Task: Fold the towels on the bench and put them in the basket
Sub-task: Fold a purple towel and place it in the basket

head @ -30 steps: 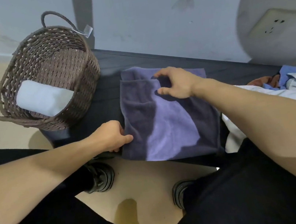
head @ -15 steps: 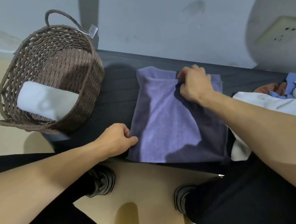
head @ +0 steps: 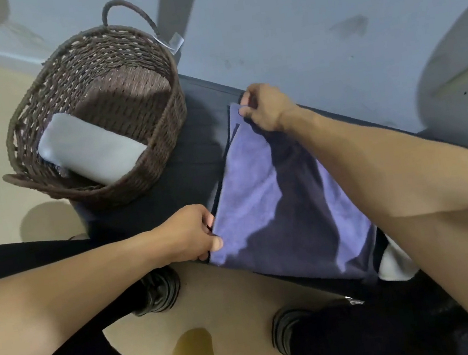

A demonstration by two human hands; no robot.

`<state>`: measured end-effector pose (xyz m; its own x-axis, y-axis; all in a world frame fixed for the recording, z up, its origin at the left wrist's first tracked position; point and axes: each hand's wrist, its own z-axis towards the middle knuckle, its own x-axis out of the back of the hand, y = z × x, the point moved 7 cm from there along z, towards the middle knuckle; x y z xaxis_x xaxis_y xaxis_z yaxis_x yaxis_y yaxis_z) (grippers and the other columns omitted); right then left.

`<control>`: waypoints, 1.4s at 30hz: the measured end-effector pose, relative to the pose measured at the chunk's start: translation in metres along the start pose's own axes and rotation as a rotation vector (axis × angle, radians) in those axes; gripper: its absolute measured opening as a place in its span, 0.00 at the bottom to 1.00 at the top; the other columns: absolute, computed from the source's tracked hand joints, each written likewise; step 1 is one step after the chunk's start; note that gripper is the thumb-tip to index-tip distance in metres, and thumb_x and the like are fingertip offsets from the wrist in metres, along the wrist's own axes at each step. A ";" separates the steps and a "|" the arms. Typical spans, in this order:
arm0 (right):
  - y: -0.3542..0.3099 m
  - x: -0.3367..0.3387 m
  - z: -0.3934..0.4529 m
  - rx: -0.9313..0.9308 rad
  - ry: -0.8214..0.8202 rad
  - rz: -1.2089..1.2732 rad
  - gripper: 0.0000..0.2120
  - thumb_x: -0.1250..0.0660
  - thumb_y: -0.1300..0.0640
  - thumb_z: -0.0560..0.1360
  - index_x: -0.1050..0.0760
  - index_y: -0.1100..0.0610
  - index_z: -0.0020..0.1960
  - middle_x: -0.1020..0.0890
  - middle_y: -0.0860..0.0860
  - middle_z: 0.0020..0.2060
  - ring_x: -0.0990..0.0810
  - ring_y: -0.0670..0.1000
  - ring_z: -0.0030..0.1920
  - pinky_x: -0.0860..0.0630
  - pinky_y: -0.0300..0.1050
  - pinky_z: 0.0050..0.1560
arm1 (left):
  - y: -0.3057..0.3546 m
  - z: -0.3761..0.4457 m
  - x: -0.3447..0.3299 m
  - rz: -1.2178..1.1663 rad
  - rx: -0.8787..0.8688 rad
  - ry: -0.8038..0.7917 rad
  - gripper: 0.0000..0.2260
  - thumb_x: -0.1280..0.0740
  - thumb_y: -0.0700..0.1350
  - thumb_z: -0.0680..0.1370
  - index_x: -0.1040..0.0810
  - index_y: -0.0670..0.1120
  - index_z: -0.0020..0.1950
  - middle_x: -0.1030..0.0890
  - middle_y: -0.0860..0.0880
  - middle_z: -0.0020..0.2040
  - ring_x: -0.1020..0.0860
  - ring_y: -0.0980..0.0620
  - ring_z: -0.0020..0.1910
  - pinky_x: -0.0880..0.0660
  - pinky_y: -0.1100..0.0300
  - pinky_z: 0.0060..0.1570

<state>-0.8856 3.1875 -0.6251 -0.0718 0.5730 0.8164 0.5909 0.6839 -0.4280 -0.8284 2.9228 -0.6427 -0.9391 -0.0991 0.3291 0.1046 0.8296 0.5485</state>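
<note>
Both hands [head: 188, 233] pinch purple towel [head: 264, 203]

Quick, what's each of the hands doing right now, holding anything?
Left hand: pinches the near left corner of the purple towel.
Right hand: pinches the far corner of the same towel.

Dim, bluish light from above casts soft arm shadows; wide-angle edges bend, slight motion blur.
</note>
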 end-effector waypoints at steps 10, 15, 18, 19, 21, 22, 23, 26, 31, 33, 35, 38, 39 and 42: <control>-0.007 0.006 -0.023 0.199 0.123 -0.005 0.12 0.30 0.46 0.72 0.25 0.53 0.48 0.20 0.47 0.39 0.23 0.51 0.42 0.25 0.45 0.45 | -0.011 -0.004 0.010 0.562 -0.104 0.110 0.12 0.31 0.56 0.72 0.26 0.49 0.41 0.21 0.50 0.41 0.22 0.48 0.40 0.29 0.56 0.35; 0.006 -0.011 -0.035 0.198 -0.007 -0.131 0.07 0.29 0.54 0.73 0.24 0.56 0.46 0.22 0.49 0.35 0.21 0.55 0.44 0.31 0.40 0.42 | -0.007 -0.006 0.003 0.460 -0.155 0.055 0.14 0.26 0.57 0.69 0.27 0.51 0.39 0.21 0.54 0.38 0.22 0.52 0.39 0.24 0.56 0.40; 0.002 -0.001 -0.032 0.228 0.082 -0.083 0.05 0.32 0.55 0.76 0.25 0.57 0.47 0.21 0.50 0.37 0.23 0.55 0.42 0.33 0.41 0.42 | -0.006 -0.007 0.004 0.407 -0.172 0.002 0.11 0.24 0.54 0.69 0.25 0.53 0.39 0.20 0.56 0.39 0.21 0.54 0.41 0.25 0.60 0.43; 0.001 0.002 -0.030 0.217 0.096 -0.062 0.06 0.33 0.55 0.77 0.25 0.57 0.49 0.21 0.50 0.39 0.24 0.54 0.42 0.32 0.42 0.42 | -0.007 -0.007 0.004 0.410 -0.178 -0.001 0.11 0.24 0.53 0.69 0.26 0.54 0.37 0.21 0.56 0.39 0.22 0.55 0.40 0.26 0.61 0.41; 0.003 0.003 -0.020 0.165 0.098 -0.048 0.06 0.35 0.54 0.78 0.26 0.57 0.50 0.20 0.52 0.42 0.23 0.56 0.46 0.29 0.44 0.45 | -0.010 -0.008 0.005 0.427 -0.188 0.014 0.11 0.25 0.52 0.70 0.27 0.54 0.35 0.22 0.57 0.36 0.24 0.59 0.36 0.30 0.64 0.37; 0.004 0.000 -0.014 0.137 0.087 -0.058 0.05 0.36 0.55 0.79 0.26 0.57 0.50 0.19 0.54 0.44 0.22 0.57 0.48 0.29 0.44 0.46 | -0.012 -0.008 0.005 0.435 -0.193 0.028 0.11 0.26 0.51 0.71 0.27 0.53 0.34 0.22 0.57 0.34 0.25 0.60 0.35 0.32 0.65 0.35; 0.004 -0.003 -0.009 0.114 0.079 -0.077 0.06 0.37 0.55 0.80 0.26 0.58 0.51 0.18 0.56 0.47 0.21 0.58 0.51 0.30 0.45 0.47 | -0.013 -0.008 0.006 0.436 -0.197 0.044 0.11 0.27 0.51 0.71 0.27 0.52 0.34 0.23 0.56 0.33 0.25 0.60 0.34 0.32 0.65 0.35; 0.004 -0.010 0.002 0.035 0.091 -0.121 0.12 0.41 0.54 0.81 0.26 0.60 0.58 0.19 0.60 0.54 0.22 0.62 0.56 0.28 0.49 0.52 | -0.014 -0.008 0.009 0.384 -0.192 0.093 0.10 0.29 0.50 0.73 0.26 0.50 0.36 0.21 0.53 0.35 0.25 0.56 0.35 0.28 0.60 0.38; 0.008 -0.011 0.016 -0.047 0.031 -0.101 0.10 0.39 0.51 0.80 0.27 0.56 0.55 0.19 0.57 0.54 0.22 0.60 0.57 0.29 0.48 0.53 | -0.013 -0.008 0.015 0.270 -0.174 0.105 0.09 0.29 0.51 0.74 0.27 0.54 0.37 0.21 0.55 0.36 0.24 0.59 0.35 0.28 0.60 0.39; 0.009 -0.009 0.019 -0.049 0.002 -0.094 0.09 0.38 0.51 0.79 0.27 0.56 0.54 0.19 0.56 0.53 0.22 0.59 0.57 0.30 0.46 0.52 | -0.015 -0.007 0.013 0.272 -0.159 0.081 0.10 0.29 0.52 0.75 0.26 0.53 0.35 0.21 0.55 0.35 0.25 0.59 0.34 0.31 0.62 0.37; 0.010 -0.007 0.021 -0.053 -0.016 -0.073 0.06 0.36 0.53 0.77 0.27 0.54 0.52 0.20 0.53 0.48 0.22 0.56 0.53 0.30 0.43 0.50 | -0.016 -0.006 0.014 0.254 -0.119 0.072 0.13 0.30 0.52 0.75 0.25 0.49 0.35 0.22 0.53 0.33 0.27 0.55 0.32 0.31 0.61 0.36; 0.014 -0.005 0.024 -0.093 -0.015 0.036 0.03 0.32 0.55 0.74 0.26 0.52 0.46 0.20 0.50 0.43 0.22 0.53 0.47 0.27 0.42 0.48 | -0.018 -0.007 0.020 0.212 -0.041 0.077 0.19 0.31 0.54 0.76 0.29 0.45 0.30 0.27 0.49 0.27 0.32 0.51 0.29 0.32 0.58 0.34; 0.015 -0.006 0.025 -0.112 -0.014 0.078 0.04 0.31 0.54 0.73 0.26 0.52 0.44 0.20 0.50 0.41 0.21 0.53 0.46 0.26 0.43 0.48 | -0.020 -0.008 0.023 0.191 -0.018 0.087 0.19 0.31 0.53 0.76 0.27 0.45 0.29 0.25 0.48 0.27 0.29 0.51 0.28 0.28 0.57 0.35; 0.018 -0.006 0.026 -0.160 -0.009 0.135 0.09 0.31 0.47 0.73 0.27 0.51 0.43 0.22 0.47 0.38 0.21 0.53 0.47 0.27 0.43 0.48 | -0.032 -0.009 0.028 0.033 0.089 0.109 0.14 0.28 0.50 0.76 0.19 0.40 0.36 0.16 0.48 0.30 0.17 0.52 0.31 0.19 0.58 0.44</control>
<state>-0.8958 3.2086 -0.6476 0.0099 0.6593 0.7518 0.7160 0.5201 -0.4657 -0.8555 2.8886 -0.6439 -0.8938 -0.1260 0.4304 0.1010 0.8784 0.4671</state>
